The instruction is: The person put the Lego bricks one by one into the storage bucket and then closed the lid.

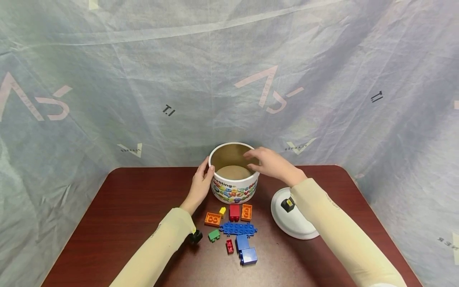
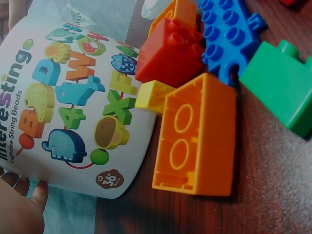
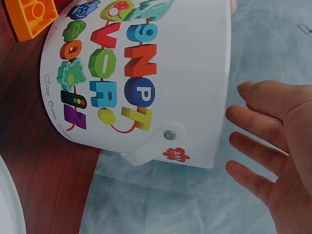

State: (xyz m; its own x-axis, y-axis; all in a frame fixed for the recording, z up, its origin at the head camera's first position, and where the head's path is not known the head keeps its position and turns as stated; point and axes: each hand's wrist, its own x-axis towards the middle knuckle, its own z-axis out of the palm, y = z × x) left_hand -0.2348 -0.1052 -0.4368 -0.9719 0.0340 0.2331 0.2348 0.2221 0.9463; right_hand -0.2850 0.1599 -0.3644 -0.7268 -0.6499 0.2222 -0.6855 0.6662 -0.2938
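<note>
A white bucket (image 1: 234, 190) printed with colourful letters and animals stands at the back of the table, its mouth facing up and its tan inside showing. My left hand (image 1: 199, 185) rests against its left side, thumb just below the rim; only part of that hand shows in the left wrist view. My right hand (image 1: 274, 164) is at the bucket's right rim, fingers loosely spread over the mouth and holding nothing. In front lie toy building bricks: a red brick (image 1: 234, 212), orange bricks (image 1: 213, 219), a small yellow brick (image 1: 222, 211) and a green brick (image 1: 214, 235).
A round white lid (image 1: 283, 217) lies right of the bucket, partly under the right forearm. A long blue plate piece (image 1: 238, 229), a small red brick (image 1: 230, 246) and two blue bricks (image 1: 248, 256) lie nearer the front. A grey sheet (image 1: 179, 79) hangs behind the table.
</note>
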